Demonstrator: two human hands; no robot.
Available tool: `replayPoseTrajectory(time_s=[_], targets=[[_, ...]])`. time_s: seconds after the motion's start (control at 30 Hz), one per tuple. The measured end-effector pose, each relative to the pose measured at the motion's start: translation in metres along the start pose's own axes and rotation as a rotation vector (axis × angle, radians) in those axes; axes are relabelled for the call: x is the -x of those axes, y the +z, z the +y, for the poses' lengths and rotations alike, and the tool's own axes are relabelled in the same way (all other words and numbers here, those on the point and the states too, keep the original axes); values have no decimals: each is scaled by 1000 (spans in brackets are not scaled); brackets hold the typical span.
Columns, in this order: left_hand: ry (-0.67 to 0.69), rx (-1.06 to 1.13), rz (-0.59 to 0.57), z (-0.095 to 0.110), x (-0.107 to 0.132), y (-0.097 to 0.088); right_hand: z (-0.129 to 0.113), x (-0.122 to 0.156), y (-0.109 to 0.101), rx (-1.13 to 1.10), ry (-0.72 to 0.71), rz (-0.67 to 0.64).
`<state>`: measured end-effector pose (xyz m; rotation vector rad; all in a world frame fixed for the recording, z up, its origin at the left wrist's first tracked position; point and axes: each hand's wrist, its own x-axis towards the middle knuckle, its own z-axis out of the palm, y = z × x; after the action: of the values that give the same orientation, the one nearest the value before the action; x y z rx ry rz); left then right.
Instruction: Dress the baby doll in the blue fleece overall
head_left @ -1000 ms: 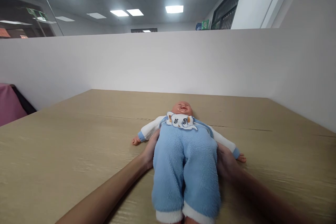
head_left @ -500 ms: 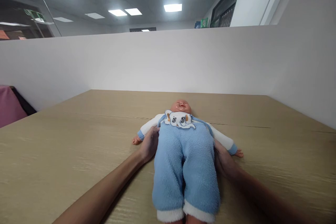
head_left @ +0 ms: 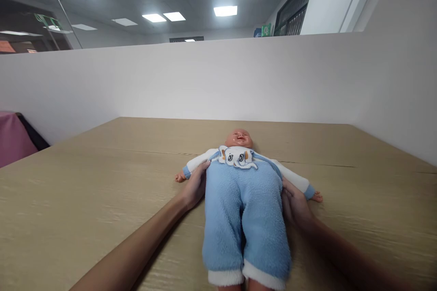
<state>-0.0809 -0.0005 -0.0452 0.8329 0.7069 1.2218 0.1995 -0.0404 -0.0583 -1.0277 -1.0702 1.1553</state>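
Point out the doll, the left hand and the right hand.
doll [head_left: 244, 204]: head view, on the blue fleece trousers.
left hand [head_left: 194, 187]: head view, on the back of the hand, against the doll's side.
right hand [head_left: 292, 202]: head view, on the back of the hand, at the doll's other side.

Tan wood-grain bench [head_left: 85, 200], boxed on 3 sides by plain white partition walls [head_left: 218, 82]; above, a grey ceiling with lit panels [head_left: 225, 10], dark window [head_left: 293, 16] right.

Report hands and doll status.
Left hand against one side of doll, right hand against the other; grip unclear. Doll face up on table. Pink thing far left, apart.
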Motion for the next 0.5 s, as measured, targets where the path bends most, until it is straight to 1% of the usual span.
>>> replayPoseTrajectory(time_s=[0.1,0.2,0.33,0.4,0.5], targets=[[76,-55,-46,-5,-8,-7,5,-4,-4,-112,47,-23],[139,-185,-76,-3,-9,-12,9,-9,-12,-92,13,-50],[218,-441,-90,9,1,-9,9,-12,-20,-34,-20,-86],[258,-510,-102,13,4,-7,7,-13,-20,2,-8,-60],[341,-569,-84,13,4,-7,5,-14,-16,80,-4,5]])
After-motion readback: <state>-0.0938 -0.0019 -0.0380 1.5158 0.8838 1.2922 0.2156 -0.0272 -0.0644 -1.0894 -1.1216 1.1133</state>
